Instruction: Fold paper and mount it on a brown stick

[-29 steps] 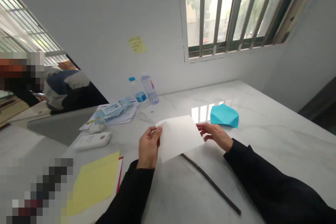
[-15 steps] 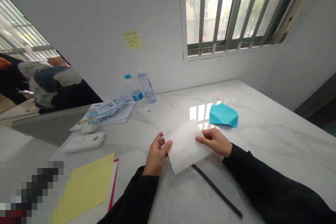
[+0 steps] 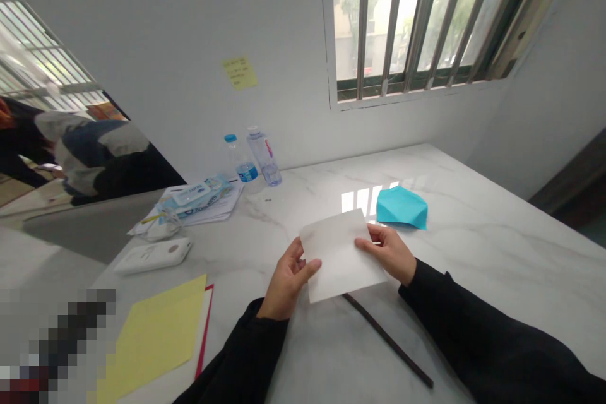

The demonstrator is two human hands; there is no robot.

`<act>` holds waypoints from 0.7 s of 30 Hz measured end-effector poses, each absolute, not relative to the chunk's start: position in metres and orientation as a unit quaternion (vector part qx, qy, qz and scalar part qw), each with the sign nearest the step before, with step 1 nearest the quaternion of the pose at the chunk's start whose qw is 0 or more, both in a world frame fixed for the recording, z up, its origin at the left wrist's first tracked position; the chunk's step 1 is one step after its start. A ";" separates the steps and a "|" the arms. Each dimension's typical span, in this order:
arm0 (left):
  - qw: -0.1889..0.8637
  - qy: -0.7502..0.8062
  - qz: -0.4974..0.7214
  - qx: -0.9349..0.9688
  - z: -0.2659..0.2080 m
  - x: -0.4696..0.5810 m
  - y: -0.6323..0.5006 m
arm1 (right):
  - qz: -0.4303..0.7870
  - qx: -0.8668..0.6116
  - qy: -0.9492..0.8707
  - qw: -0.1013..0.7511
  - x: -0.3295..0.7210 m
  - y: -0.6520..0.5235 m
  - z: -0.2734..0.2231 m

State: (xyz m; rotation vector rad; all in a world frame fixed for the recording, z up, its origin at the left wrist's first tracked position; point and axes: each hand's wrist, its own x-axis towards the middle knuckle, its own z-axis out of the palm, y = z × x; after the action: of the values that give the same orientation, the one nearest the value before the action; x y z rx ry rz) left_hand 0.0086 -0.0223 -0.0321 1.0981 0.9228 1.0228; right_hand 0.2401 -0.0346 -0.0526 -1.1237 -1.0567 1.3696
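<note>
A white sheet of paper is held above the table between both hands. My left hand grips its left edge, the thumb lying on top and the fingers behind. On the opposite edge, my right hand pinches the paper, thumb on top. Partly hidden under the sheet, a thin dark strip lies slantwise on the table. A folded turquoise paper piece rests just beyond my right hand.
Yellow paper lies over white and red sheets at the left. Behind it are a white power-bank-like box, a wipes pack on papers, and two plastic bottles. A barred window is set in the wall.
The white paper has turned slightly and tilted in my hands, its near corner rising. My left hand has shifted a little right, its thumb farther onto the sheet.
</note>
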 end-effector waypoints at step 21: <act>0.645 0.402 0.515 0.396 -0.035 0.020 -0.027 | 0.577 -0.483 -0.393 0.528 0.215 -0.052 -0.046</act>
State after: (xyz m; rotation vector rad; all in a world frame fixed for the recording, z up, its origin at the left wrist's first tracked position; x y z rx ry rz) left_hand 0.0204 -0.0273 -0.0345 0.9022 0.9164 1.1732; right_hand 0.2153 -0.0520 -0.0458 -1.1539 -0.9398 1.3776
